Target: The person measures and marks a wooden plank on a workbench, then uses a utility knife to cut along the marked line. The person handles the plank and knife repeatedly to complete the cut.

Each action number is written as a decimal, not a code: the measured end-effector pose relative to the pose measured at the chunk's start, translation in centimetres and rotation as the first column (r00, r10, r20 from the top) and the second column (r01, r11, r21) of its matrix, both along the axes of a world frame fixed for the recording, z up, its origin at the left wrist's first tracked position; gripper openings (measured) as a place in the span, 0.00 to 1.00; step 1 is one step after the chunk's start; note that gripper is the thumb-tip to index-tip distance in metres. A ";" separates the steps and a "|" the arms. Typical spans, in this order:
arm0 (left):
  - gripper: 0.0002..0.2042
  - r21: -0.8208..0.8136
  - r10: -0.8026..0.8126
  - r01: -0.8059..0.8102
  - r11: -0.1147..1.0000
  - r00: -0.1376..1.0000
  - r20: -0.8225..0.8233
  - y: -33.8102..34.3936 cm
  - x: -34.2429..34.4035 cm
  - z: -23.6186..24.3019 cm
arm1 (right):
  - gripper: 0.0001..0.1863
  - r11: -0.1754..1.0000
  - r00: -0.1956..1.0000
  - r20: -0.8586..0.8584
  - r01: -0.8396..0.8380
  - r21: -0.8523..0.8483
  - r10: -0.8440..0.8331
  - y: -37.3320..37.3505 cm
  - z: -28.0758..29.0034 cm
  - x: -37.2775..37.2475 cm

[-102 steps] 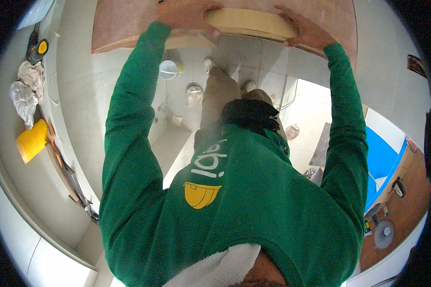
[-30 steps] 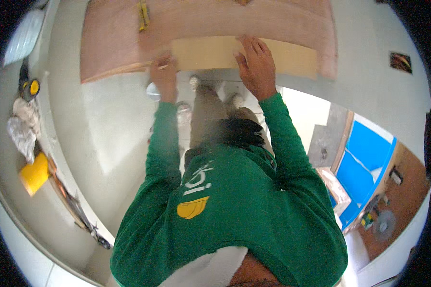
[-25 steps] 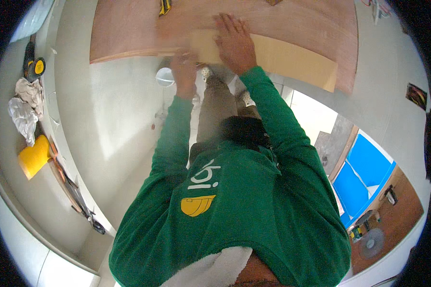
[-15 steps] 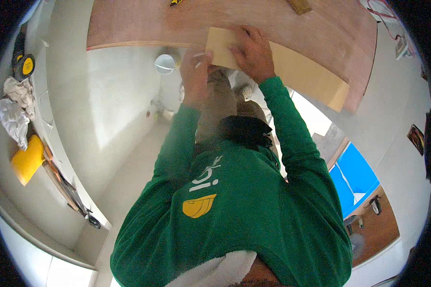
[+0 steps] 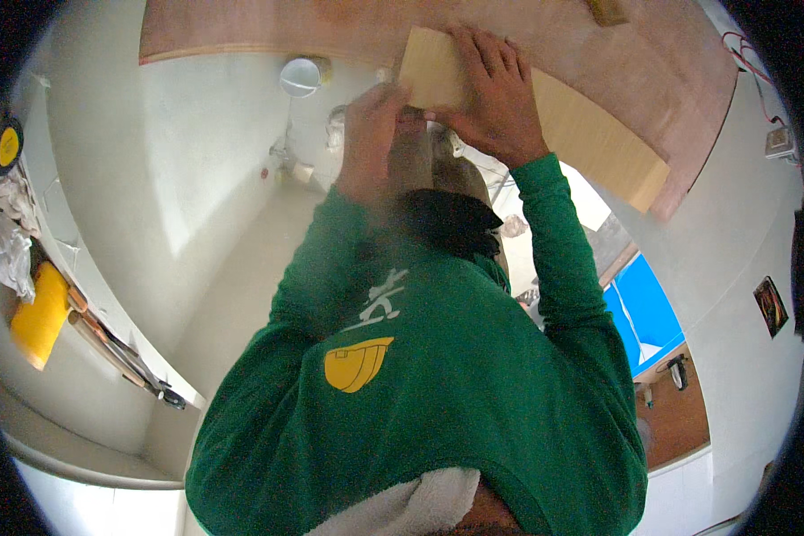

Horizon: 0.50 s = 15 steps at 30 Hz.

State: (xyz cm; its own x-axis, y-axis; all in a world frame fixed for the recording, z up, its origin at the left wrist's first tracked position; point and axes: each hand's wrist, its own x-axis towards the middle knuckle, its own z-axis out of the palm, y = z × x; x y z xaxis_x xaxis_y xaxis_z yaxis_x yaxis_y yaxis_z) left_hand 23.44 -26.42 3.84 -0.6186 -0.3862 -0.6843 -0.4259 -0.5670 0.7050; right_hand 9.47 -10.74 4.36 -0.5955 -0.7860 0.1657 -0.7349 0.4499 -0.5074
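A pale wooden strip lies slantwise along the front edge of a larger reddish plywood board. My right hand rests across the strip near its left end, fingers stretched and apart, thumb at the near edge. My left hand, partly blurred, is curled beside that left end; whatever its fingertips hold is hidden. My legs are below, behind the hands and dark waist gear. A small brown block sits on the plywood.
A white bucket is on the floor. A left ledge carries crumpled plastic, a yellow object and long tools. At the right are a red cable with a socket box, a blue panel and a brown board.
My view has turned; the strip is more slanted and reaches further right. My right hand has slid over the strip near its left end, while my left hand has moved right, beside that end.
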 end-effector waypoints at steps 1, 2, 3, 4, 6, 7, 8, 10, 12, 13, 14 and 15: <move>0.22 -0.037 -0.083 0.083 0.996 0.997 0.007 -0.6 0.3 -0.3 | 0.57 0.999 1.000 -0.004 -0.023 0.024 0.023 -0.1 0.4 0.5; 0.22 -0.084 -0.137 0.140 0.987 0.989 0.051 -1.2 0.4 -0.6 | 0.58 0.998 1.000 -0.004 -0.026 0.051 0.026 -0.4 0.7 0.8; 0.21 -0.119 -0.187 0.196 0.974 0.979 0.076 -1.7 0.4 -0.8 | 0.60 0.997 1.000 -0.006 -0.030 0.077 0.031 -0.7 0.9 1.2; 0.21 -0.157 -0.227 0.245 0.957 0.966 0.125 -2.0 0.5 -0.9 | 0.62 0.986 0.999 0.007 -0.033 0.165 0.033 -1.0 1.2 1.4; 0.22 -0.398 -0.254 0.298 0.867 0.954 0.162 -2.3 0.7 -0.3 | 0.62 1.000 1.000 -0.007 -0.014 0.013 0.014 -1.3 1.6 1.7; 0.23 -0.497 -0.271 0.353 0.792 0.934 0.232 -2.5 0.7 0.1 | 0.62 0.999 0.999 0.035 0.013 0.046 -0.015 -1.4 1.9 1.8; 0.26 -0.714 -0.332 0.343 0.610 0.929 0.162 -2.8 0.7 0.8 | 0.60 0.999 1.000 -0.003 -0.029 0.027 0.029 -1.2 2.2 1.9; 0.33 -0.967 -0.493 0.225 0.120 0.859 0.139 -4.1 0.6 2.2 | 0.55 0.987 0.998 0.004 -0.067 0.148 0.068 -0.6 2.8 2.0; 0.46 -0.957 -0.698 0.278 -0.083 0.669 0.254 -5.6 -0.9 2.8 | 0.62 0.978 1.000 0.010 -0.008 0.207 0.006 -0.1 3.1 2.2; 0.47 -0.941 -0.737 0.258 -0.218 0.589 0.332 -6.1 -1.8 2.8 | 0.65 0.972 1.000 0.008 0.019 0.234 -0.022 0.2 3.2 2.2; 0.49 -0.910 -0.756 0.225 -0.347 0.507 0.414 -6.4 -2.5 2.8 | 0.65 0.977 1.000 0.023 0.006 0.214 -0.011 0.3 3.2 2.2; 0.49 -0.907 -0.765 0.216 -0.361 0.488 0.420 -6.6 -3.1 2.7 | 0.65 0.982 0.999 0.036 -0.005 0.191 -0.002 0.5 3.2 2.2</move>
State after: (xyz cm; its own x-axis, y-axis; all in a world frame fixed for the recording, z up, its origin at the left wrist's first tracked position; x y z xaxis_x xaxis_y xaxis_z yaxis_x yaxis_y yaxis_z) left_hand 20.32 -32.98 6.56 -0.9640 0.2473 0.0982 0.2659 0.9067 0.3274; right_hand 11.66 -10.20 7.55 -0.5975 -0.8018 -0.0094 -0.7183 0.5405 -0.4382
